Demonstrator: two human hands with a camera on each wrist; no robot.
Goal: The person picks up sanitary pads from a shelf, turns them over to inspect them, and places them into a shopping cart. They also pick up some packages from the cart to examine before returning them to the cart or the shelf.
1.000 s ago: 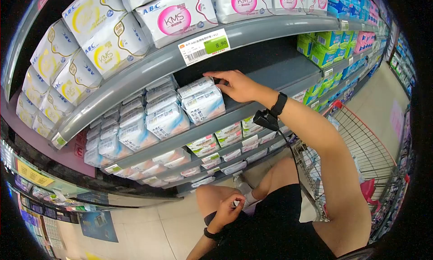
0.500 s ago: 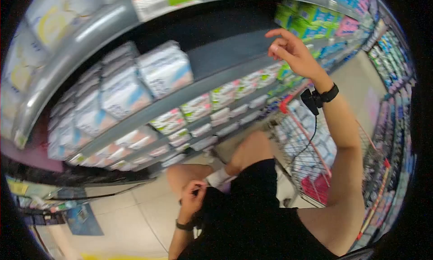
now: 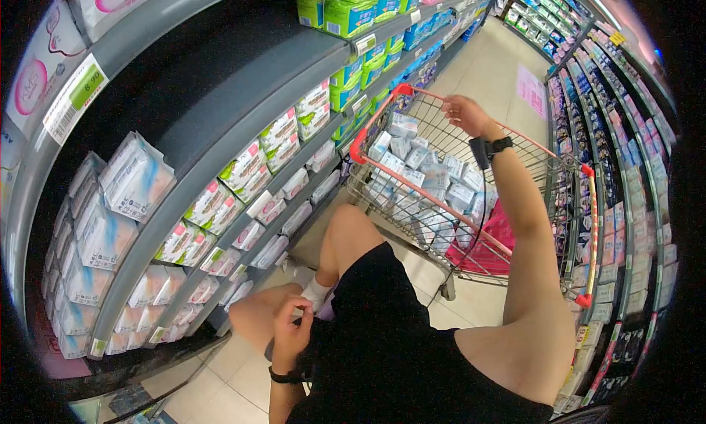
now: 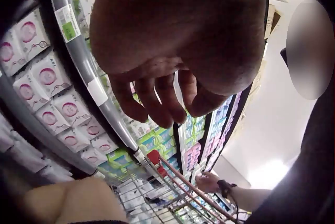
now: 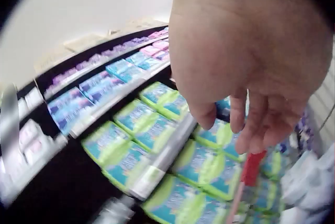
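Observation:
My right hand [image 3: 468, 116] is over the far side of the shopping cart [image 3: 359, 146], fingers loosely bent and nothing in them. In the right wrist view its palm [image 5: 251, 51] shows bare, with the cart's red corner [image 5: 253, 167] below the fingertips. White packs [image 3: 435, 175] lie heaped inside the cart. Near my knee, my left hand [image 3: 293, 332] hangs loosely curled at my lap and holds nothing; the left wrist view shows its empty fingers [image 4: 163, 96]. Stacked white-and-blue ABC packs [image 3: 138, 177] stand on the shelf at left.
A curved grey shelf edge [image 3: 243, 104] runs along the left, with a price tag [image 3: 76, 99] above. Green packs [image 3: 353, 16] stand farther along it. A pink bag [image 3: 485, 244] is in the cart's near end. Another stocked shelf [image 3: 625, 203] lines the right.
My right hand has left the packs on the shelf and swung right to over the cart. The head view has turned right, bringing the cart nearer the middle. My left hand stays at my lap.

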